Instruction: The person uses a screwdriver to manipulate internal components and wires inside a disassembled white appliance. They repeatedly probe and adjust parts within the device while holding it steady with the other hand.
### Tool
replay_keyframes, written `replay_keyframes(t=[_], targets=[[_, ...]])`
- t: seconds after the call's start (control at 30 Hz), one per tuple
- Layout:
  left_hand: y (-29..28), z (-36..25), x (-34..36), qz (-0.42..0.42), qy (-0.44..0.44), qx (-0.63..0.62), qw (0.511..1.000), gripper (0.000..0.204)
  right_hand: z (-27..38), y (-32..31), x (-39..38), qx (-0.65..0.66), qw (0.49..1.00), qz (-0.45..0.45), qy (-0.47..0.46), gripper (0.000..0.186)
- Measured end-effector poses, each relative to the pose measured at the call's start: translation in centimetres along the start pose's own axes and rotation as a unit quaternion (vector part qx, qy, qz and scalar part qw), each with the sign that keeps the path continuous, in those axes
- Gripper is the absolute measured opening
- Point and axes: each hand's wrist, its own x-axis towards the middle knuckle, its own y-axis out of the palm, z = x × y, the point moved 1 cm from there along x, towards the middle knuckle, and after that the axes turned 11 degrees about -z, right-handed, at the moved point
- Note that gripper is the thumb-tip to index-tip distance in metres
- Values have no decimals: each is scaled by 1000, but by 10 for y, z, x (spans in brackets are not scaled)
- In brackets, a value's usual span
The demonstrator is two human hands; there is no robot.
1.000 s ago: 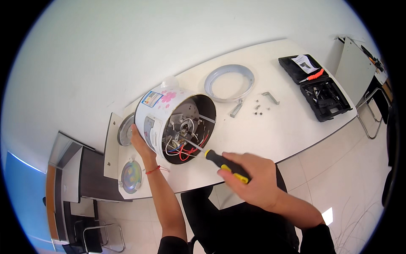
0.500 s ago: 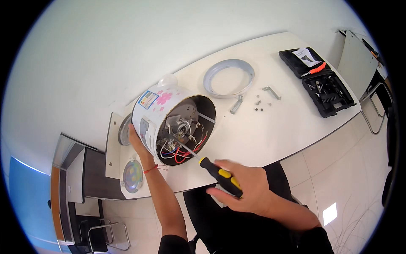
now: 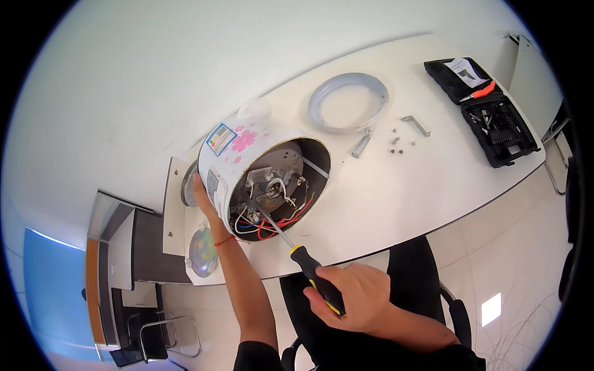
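A white rice cooker body (image 3: 260, 153) with pink flowers lies tilted on its side, its open bottom facing me. Inside show a metal plate, a bracket and red, white and blue wires (image 3: 289, 219). My left hand (image 3: 208, 203) supports the cooker's left side, its fingers partly hidden behind the shell. In my right hand (image 3: 359, 295) is a black-and-yellow screwdriver (image 3: 305, 262), gripped by its handle. The shaft reaches into the opening, and its tip is among the parts on the left; whether it sits on a screw I cannot tell.
On the white table (image 3: 396, 204) lie a grey ring (image 3: 317, 102), two metal brackets (image 3: 361, 143) (image 3: 417, 126) and several small screws (image 3: 396, 141). A black tool case (image 3: 495, 133) stands open at the right. A round lid (image 3: 203, 253) lies left, and a black chair (image 3: 411, 278) stands at the near edge.
The view has shifted slightly, so the scene sits further right. My right hand has closed more tightly round the screwdriver handle, its fingers having been looser before. The left hand keeps its hold.
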Motion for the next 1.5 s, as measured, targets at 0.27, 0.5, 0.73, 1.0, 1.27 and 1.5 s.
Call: replay_keyframes(t=[0.27, 0.5, 0.73, 1.0, 1.27, 1.5], targets=[[3, -3, -8, -4, 4, 15, 1000, 70, -1, -2, -4, -9, 1000, 7, 19, 32], [17, -5, -18, -17, -14, 5, 1000, 70, -8, 2, -3, -3, 998, -58, 2, 41], [19, -6, -20, -19, -15, 2, 1000, 72, 0, 1, -11, 50, 995, -53, 70, 75], [20, -4, -19, -13, -17, -1, 1000, 76, 2, -8, -16, 57, 989, 53, 127, 67], [0, 1, -7, -74, 2, 44, 996, 73, -1, 0, -5, 31, 997, 4, 68, 49], [10, 0, -10, 6, -53, -33, 998, 67, 2, 11, -25, 118, 974, -87, 174, 51]])
